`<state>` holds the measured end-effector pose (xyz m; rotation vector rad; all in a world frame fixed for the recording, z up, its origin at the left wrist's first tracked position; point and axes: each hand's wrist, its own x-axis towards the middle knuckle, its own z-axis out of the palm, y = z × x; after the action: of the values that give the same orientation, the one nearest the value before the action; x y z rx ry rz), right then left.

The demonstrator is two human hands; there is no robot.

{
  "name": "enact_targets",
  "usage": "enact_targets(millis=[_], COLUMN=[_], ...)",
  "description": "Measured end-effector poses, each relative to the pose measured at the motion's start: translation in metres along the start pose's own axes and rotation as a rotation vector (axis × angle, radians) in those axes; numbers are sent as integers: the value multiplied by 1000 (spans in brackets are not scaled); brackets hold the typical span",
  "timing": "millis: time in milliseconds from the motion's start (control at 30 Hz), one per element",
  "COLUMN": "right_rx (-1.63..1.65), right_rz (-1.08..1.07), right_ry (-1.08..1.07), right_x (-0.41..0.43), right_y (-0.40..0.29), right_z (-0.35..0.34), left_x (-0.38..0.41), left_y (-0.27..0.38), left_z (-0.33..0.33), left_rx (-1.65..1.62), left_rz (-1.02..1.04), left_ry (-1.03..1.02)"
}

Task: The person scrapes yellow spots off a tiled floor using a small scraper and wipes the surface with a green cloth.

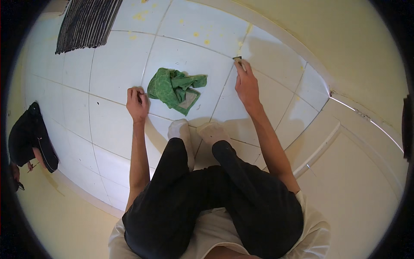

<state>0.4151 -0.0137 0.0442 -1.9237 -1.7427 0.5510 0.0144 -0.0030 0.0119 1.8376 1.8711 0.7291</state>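
Note:
My right hand (247,84) reaches forward over the white tiled floor (120,61). Its fingertips pinch a small, dark-edged flat piece (237,59), pressed down by a grout line; the fingers partly cover it, and its kind is unclear. Yellow stains (240,45) run along that line just beyond the piece. To the left, my left hand (137,105) is down at the floor with its fingers curled, and whether anything is inside them is hidden. Between the hands lies a crumpled green cloth (161,85) with a pale patch at one corner. It sits closer to my left hand.
Yellow spots (207,42) dot the far tiles. A black-and-white striped woven mat (87,26) lies at upper left. Black fabric items (26,139) are by the left wall. A panelled door (352,168) stands at right, beside the pale wall (339,42). My socked feet (212,132) are close below the cloth.

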Motion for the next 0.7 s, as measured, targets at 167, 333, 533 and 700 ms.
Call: enact_targets(millis=[167, 333, 533, 700], right_rx=[3, -36, 170, 343], right_rz=[-144, -176, -138, -14], right_ry=[34, 2, 83, 168], right_x=[6, 45, 56, 38], right_y=[16, 6, -6, 3], right_z=[13, 23, 18, 7], left_x=[1, 4, 8, 32], left_y=[2, -6, -13, 36], left_z=[0, 4, -2, -23], left_rx=[65, 15, 157, -157], left_rz=[30, 101, 163, -73], left_ry=[-9, 47, -44, -280])
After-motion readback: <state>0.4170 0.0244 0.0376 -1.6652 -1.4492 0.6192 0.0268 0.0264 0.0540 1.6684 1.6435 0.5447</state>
